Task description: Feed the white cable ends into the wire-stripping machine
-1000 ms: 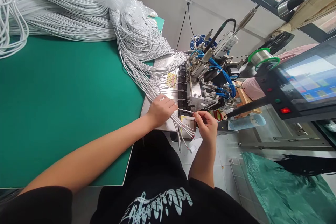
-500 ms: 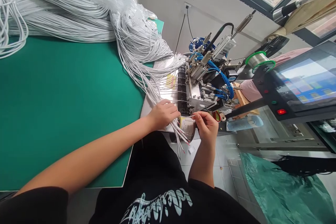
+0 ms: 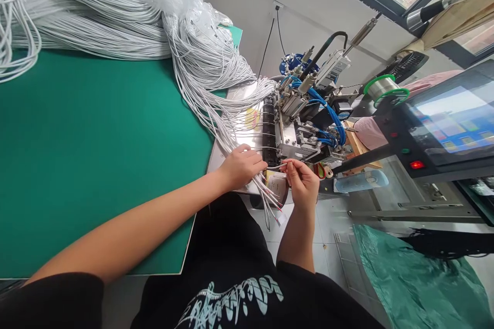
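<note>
My left hand (image 3: 244,167) is closed around a bunch of white cables (image 3: 266,193), whose loose ends hang below it, some with reddish tips. Pinched in the fingertips of my right hand (image 3: 303,179) is the end of one white cable (image 3: 276,167) that runs across from the left hand. Just beyond both hands stands a wire-processing machine (image 3: 291,136) with metal cylinders and blue air tubes. Several single cables lie side by side into the black slotted strip (image 3: 269,128) along its front. The exact cable tip is hidden by my right fingers.
A large heap of white cables (image 3: 116,36) with clear plastic lies along the back of the green table (image 3: 96,164). At the right are a control screen (image 3: 455,118), a solder-like wire spool (image 3: 386,90), a blue bottle (image 3: 360,181) and a green sheet (image 3: 417,277).
My right hand has moved slightly up and left, bringing the pinched cable end nearer the machine's front. The left hand stays closed on the bunch. The view has shifted slightly.
</note>
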`<action>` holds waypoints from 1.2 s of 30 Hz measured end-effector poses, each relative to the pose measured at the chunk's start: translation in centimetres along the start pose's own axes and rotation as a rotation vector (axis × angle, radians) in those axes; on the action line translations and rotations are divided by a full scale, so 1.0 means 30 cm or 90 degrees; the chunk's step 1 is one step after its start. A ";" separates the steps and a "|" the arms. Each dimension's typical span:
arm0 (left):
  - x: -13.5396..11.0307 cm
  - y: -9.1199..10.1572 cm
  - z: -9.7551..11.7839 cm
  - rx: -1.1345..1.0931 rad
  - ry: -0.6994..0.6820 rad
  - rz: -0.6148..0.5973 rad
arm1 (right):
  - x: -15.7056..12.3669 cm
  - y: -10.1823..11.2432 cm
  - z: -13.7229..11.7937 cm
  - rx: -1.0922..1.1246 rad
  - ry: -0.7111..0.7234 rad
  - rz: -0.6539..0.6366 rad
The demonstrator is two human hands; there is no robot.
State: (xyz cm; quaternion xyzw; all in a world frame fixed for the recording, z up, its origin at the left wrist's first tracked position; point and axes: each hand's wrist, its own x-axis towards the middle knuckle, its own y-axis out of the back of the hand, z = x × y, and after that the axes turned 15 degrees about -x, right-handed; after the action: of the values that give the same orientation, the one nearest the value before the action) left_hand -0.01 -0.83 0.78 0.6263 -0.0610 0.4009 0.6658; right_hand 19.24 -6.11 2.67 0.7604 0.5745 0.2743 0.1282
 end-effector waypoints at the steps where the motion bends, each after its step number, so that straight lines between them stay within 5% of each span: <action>1: 0.000 -0.002 0.000 0.003 0.003 0.002 | 0.000 0.005 0.002 0.012 0.000 -0.010; 8: -0.003 -0.009 0.004 0.025 0.011 0.023 | 0.027 0.042 0.048 0.022 -0.045 -0.068; 16: 0.007 -0.007 0.010 0.033 0.038 0.010 | 0.044 0.041 0.096 -0.209 -0.025 -0.049; 29: 0.003 -0.020 0.003 0.002 0.093 -0.037 | 0.089 0.018 0.191 -0.070 -0.009 -0.126; 36: 0.003 -0.022 0.003 -0.008 0.101 -0.039 | 0.102 -0.026 0.209 0.099 -0.172 -0.116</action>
State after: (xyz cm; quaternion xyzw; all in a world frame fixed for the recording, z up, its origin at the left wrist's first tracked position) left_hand 0.49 -0.78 0.35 0.5898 0.0084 0.4284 0.6845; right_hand 22.72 -2.22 -2.03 0.7427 0.6381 0.1118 0.1695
